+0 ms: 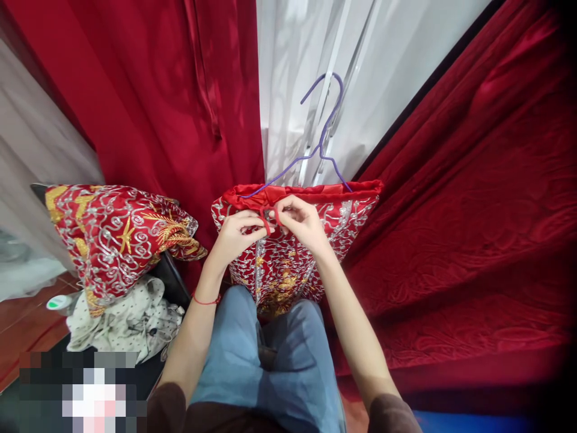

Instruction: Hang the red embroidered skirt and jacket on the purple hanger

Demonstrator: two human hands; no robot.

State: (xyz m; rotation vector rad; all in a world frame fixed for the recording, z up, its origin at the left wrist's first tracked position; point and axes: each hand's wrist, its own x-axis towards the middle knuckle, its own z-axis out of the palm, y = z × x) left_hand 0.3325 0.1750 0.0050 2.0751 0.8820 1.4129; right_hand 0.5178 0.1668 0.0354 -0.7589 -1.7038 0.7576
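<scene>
A red skirt-like garment (pixel 288 258) with silver and gold embroidery hangs in front of my legs, its plain red waistband (pixel 333 191) uppermost. The purple wire hanger (pixel 321 141) goes down into the waistband, its hook standing free above. At the front of the waist my left hand (pixel 241 234) pinches a thin red tie string (pixel 265 221). Just beside it, my right hand (pixel 303 222) has its fingers closed on another part of the red string, which forms a loop between both hands. The fingertips partly cover the string.
Left of me, a matching embroidered garment (pixel 121 234) drapes over a dark chair back, with a white dotted cloth (pixel 130 319) on the seat. Red curtains (pixel 473 240) hang at the right and behind; a white curtain (pixel 288 78) hangs between them.
</scene>
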